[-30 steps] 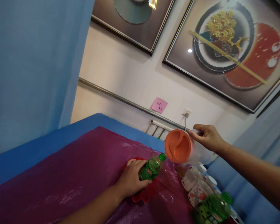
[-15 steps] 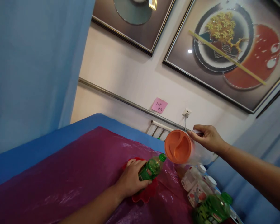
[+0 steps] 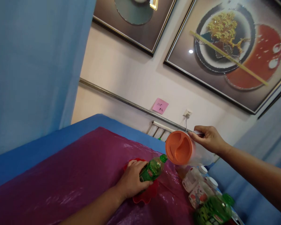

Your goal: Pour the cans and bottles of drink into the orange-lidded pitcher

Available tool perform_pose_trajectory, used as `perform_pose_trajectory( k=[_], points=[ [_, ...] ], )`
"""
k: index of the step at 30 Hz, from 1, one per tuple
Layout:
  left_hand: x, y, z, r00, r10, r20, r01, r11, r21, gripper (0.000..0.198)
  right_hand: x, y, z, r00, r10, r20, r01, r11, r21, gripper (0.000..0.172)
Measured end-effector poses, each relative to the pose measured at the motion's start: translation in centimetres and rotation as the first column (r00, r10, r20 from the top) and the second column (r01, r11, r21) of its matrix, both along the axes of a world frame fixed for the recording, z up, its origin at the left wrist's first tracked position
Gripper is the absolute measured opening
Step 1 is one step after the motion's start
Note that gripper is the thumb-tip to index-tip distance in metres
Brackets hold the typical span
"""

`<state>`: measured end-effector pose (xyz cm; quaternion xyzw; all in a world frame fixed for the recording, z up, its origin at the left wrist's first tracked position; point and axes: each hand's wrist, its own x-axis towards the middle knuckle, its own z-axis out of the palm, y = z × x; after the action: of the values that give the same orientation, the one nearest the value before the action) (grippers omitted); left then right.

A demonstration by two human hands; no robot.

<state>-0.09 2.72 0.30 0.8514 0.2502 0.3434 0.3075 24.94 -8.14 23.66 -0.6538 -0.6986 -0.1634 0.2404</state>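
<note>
- Desk (image 3: 44,148): blue covering, purple plastic sheet (image 3: 70,170) spread on top.
- Left hand (image 3: 131,179): wrapped around the small green bottle, well apart from the other hand.
- Red dish (image 3: 146,196): scalloped rim, on the sheet, partly hidden under hand and bottle.
- Small green bottle (image 3: 154,168): cap on, tilted rightward; contact with the dish cannot be told.
- Pitcher (image 3: 179,147): translucent body, orange top facing the camera, held tilted above the desk.
- Clear bottles (image 3: 200,195): two, white caps, side by side below the pitcher.
- Right hand (image 3: 208,139): clamped on the pitcher's handle.
- Large green bottle (image 3: 213,211): beside the clear bottles.
- Changes: none evident against the earlier frames beyond a slight view shift; both grips match, suggesting work at a pause.
</note>
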Motion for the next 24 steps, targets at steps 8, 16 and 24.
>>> perform_pose_trajectory(
  k=[8, 16, 24],
  points=[
    [-0.01, 0.1, -0.06, 1.0, -0.014, 0.0, 0.014, 1.0, 0.0, 0.061, 0.13, -0.05, 0.13, 1.0, -0.001, -0.011, 0.001, 1.0, 0.002, 0.048],
    [0.16, 0.25, -0.51, 1.0, -0.012, 0.001, 0.012, 1.0, 0.009, 0.063, -0.25, 0.0, 0.31, 1.0, 0.008, -0.001, -0.008, 1.0, 0.013, 0.049],
    [0.2, 0.13, -0.57, 1.0, -0.007, 0.003, 0.007, 1.0, 0.02, 0.063, 0.04, 0.08, 0.15, 1.0, 0.006, -0.012, -0.006, 1.0, 0.002, 0.048]
  ],
)
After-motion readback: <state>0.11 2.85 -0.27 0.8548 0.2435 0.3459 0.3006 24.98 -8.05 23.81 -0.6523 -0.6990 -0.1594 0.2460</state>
